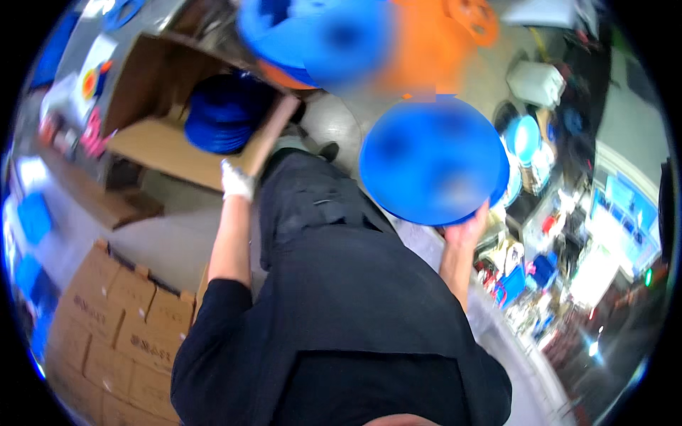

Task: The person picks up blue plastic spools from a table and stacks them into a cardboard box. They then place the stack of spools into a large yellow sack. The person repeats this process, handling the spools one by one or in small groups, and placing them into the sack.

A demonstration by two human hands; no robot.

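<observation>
At the right of centre, my right hand point(469, 228) grips the lower rim of a round blue plastic disc point(433, 160). Blur smears its face, so whether it is a lid, a plate or a shallow basin stays unclear. A white glove covers my left hand point(239, 182), which is at the near edge of an open cardboard box point(167, 153). Its fingers are too smeared to show whether they close on the flap. Inside the box lies a stack of several round blue pieces point(224, 117), nested together.
Large blue point(312, 39) and orange point(433, 50) plastic shapes, badly blurred, stand at the far middle. Closed brown cartons point(117, 334) are stacked at the lower left. Cluttered goods fill the right side, among them a light-blue round item point(523, 138) and a white container point(536, 83).
</observation>
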